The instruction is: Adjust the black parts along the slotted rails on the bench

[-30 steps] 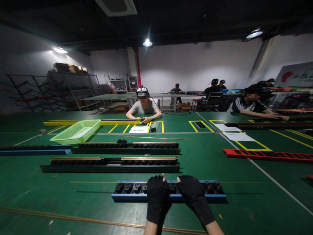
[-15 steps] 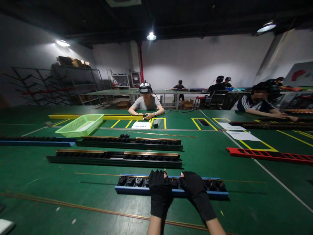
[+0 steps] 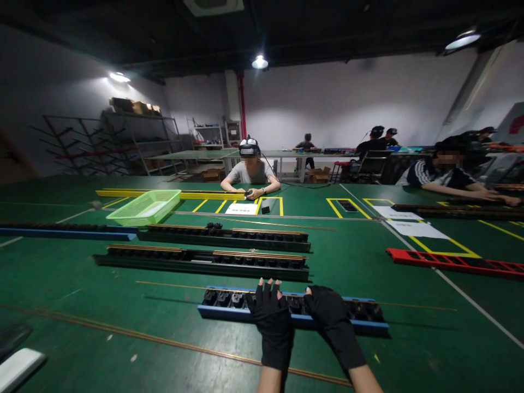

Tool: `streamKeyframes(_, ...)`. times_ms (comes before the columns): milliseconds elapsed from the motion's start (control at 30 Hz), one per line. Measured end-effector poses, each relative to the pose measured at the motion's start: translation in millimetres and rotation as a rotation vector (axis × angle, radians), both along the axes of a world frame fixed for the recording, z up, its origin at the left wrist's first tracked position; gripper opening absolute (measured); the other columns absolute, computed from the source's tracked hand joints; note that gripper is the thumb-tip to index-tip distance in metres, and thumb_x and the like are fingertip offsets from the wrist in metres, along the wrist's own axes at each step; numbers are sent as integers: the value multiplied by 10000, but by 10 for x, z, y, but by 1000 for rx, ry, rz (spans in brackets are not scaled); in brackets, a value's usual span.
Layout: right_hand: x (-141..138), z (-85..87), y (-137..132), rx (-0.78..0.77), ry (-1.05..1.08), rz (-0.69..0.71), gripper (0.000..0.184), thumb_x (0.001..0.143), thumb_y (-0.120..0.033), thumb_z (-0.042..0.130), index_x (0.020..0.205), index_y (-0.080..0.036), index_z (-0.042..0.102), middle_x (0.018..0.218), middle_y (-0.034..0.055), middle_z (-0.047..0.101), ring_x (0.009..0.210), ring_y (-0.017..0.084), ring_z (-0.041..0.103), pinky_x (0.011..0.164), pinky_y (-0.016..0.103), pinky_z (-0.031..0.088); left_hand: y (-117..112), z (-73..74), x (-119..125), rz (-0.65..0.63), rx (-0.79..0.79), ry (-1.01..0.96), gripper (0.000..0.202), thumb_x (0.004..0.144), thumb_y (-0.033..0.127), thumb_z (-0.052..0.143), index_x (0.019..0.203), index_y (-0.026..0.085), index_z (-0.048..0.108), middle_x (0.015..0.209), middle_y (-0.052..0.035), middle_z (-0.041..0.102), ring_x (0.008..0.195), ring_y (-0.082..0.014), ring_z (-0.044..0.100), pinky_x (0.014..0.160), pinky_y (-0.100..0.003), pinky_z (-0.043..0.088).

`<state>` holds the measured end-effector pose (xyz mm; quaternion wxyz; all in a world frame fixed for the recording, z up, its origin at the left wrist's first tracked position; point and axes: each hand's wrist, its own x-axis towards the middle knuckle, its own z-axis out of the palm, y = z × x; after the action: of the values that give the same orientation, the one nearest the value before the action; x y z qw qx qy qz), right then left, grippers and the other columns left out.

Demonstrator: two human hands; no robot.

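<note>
"In close?"
"My left hand (image 3: 272, 314) spreads loose fingers (image 3: 268, 293) over the blue rail (image 3: 225, 314); my right hand (image 3: 327, 308) curls there, its grip unclear"
"Farther out?"
"Green table (image 3: 164, 365) underneath, a dark rail (image 3: 245, 268) just beyond"

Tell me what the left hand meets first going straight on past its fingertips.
Likely the nearer black channel, ahead of the blue channel under the left hand; fingertip height is unclear.

Legible text: none | white sheets (image 3: 417, 230) — print too small | wall board (image 3: 507, 123) — red mark (image 3: 518, 125), unreadable
</note>
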<state>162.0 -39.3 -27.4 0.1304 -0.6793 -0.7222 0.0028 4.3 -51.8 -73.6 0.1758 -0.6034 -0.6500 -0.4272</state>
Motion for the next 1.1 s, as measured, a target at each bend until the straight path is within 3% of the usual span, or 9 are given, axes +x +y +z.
streamKeyframes(267,1,11,-2,17,-13,14,345,959,-281,434,854,-181,747,880,102,761,801,178,710,708,255,418,45,-74,53,-18,47,47,291,918,152,490,1078,229,720,1049,-82,761,1118,-293,642,1062,-568,293)
streamKeyframes(467,-24,-16,30,46,-37,8,365,958,-261,422,823,-168,749,842,126,755,777,202,706,753,296,438,40,-27,66,-34,66,7,240,903,160,530,988,254,734,991,-60,763,1089,-299,640,1030,-572,318)
streamKeyframes(567,-68,-81,56,106,-53,19,324,944,-232,437,979,-156,750,1021,154,750,951,237,694,926,369,421,38,-25,57,-55,48,22,213,893,166,551,941,268,732,986,-54,759,1086,-303,633,1020,-572,309)
streamKeyframes(633,-131,-170,68,243,-50,22,357,948,-211,425,1179,-174,695,1223,146,694,1133,258,636,1032,433,359,36,-30,49,-62,29,40,217,890,162,556,953,274,731,983,-53,756,1084,-301,629,1021,-568,299)
streamKeyframes(700,-221,-290,68,409,-35,45,389,966,-209,397,1260,-188,650,1295,125,660,1212,258,591,1072,460,317,32,-32,47,-51,26,45,223,890,157,557,974,271,730,976,-57,754,1082,-301,627,1023,-569,293)
streamKeyframes(867,-424,-489,19,519,3,41,334,966,-202,406,1040,-175,731,1130,110,731,1082,245,634,1074,437,290,17,-22,65,-57,1,22,226,896,157,542,981,254,728,982,-56,750,1079,-296,620,1011,-543,321)
streamKeyframes(1100,-440,-330,-47,538,32,56,317,954,-194,411,873,-178,716,888,76,731,868,200,610,986,355,318,15,-15,76,-60,-1,7,216,901,161,537,976,232,727,976,-52,747,1061,-296,614,989,-501,333)
